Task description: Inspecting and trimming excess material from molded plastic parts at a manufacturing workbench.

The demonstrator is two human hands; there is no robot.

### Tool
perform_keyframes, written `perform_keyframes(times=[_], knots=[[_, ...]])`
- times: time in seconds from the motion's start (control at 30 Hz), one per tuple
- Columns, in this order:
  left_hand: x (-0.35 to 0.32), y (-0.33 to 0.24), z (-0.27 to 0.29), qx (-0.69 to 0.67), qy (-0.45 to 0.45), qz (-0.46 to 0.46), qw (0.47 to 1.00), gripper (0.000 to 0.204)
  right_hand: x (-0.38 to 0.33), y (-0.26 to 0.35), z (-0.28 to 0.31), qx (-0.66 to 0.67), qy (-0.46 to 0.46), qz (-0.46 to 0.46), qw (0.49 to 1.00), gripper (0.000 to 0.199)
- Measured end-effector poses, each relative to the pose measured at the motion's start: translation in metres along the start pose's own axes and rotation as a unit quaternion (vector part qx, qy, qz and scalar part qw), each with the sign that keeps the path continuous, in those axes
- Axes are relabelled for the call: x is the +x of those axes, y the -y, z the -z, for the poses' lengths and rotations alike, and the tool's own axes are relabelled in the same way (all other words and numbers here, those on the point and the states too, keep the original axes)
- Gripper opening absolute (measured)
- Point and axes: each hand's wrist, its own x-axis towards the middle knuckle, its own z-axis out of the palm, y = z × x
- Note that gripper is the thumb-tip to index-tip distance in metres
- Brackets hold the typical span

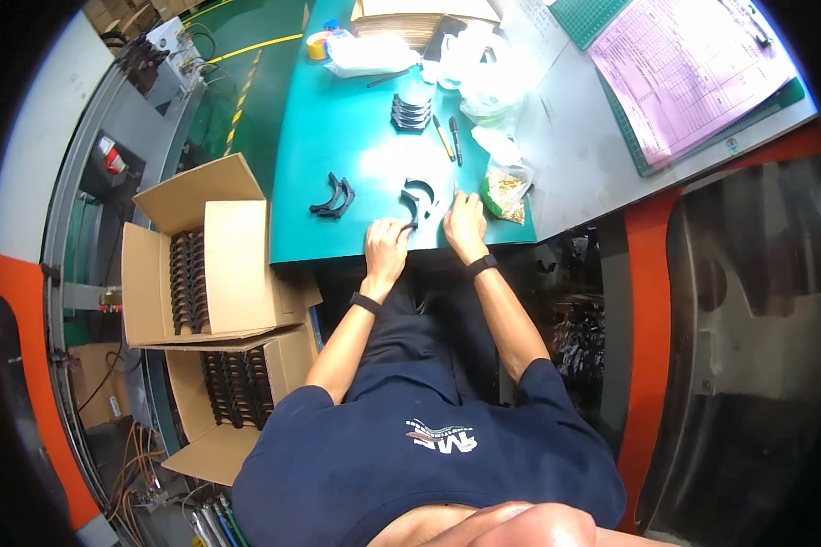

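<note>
At the near edge of the green table mat, a black curved plastic part point(409, 208) lies with glare across it. My left hand point(388, 246) has its fingers closed on the part's near end. Just right of it, my right hand point(466, 221) is closed in a pinch; a thin pale sliver shows at its fingertips, too small to name. Further left rest loose black curved parts point(334, 197). Toward the back is a neat stack of similar black parts point(410, 113). A clear bag of small brass-coloured pieces point(507, 190) sits beside my right hand.
Two pens point(449, 139) lie behind my hands. White plastic bags point(371, 55) and a tape roll point(317, 46) are at the back. Cardboard boxes point(237, 264) with black parts stand at the left. Pink paper point(693, 77) on a clipboard lies far right, above orange-framed machinery.
</note>
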Motion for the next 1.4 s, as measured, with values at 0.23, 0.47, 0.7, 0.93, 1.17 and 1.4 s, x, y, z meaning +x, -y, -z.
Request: perform_keyframes(times=[0.23,0.47,0.7,0.93,1.17,1.4], knots=[[-0.048,-0.043,0.047,-0.128,0.026,0.051,0.990,0.012,-0.009,-0.011,0.008,-0.016,0.075,-0.027,0.997,0.021],[-0.064,-0.088,0.081,-0.156,0.118,-0.061,0.979,0.015,-0.076,-0.010,0.098,0.642,0.262,-0.294,0.658,0.016],[-0.070,-0.119,0.082,-0.195,0.183,-0.121,0.956,0.021,-0.125,-0.003,0.172,0.683,0.230,-0.263,0.642,0.021],[-0.086,-0.148,0.099,-0.480,0.212,0.178,0.832,0.061,-0.144,0.013,0.207,0.701,0.160,-0.231,0.655,0.022],[-0.092,-0.159,0.126,-0.526,0.086,0.185,0.826,0.051,-0.151,0.051,0.222,0.798,0.093,-0.164,0.573,0.030],[-0.082,-0.154,0.147,-0.485,0.004,0.117,0.866,0.038,-0.149,0.042,0.207,0.649,0.069,-0.112,0.750,0.028]])
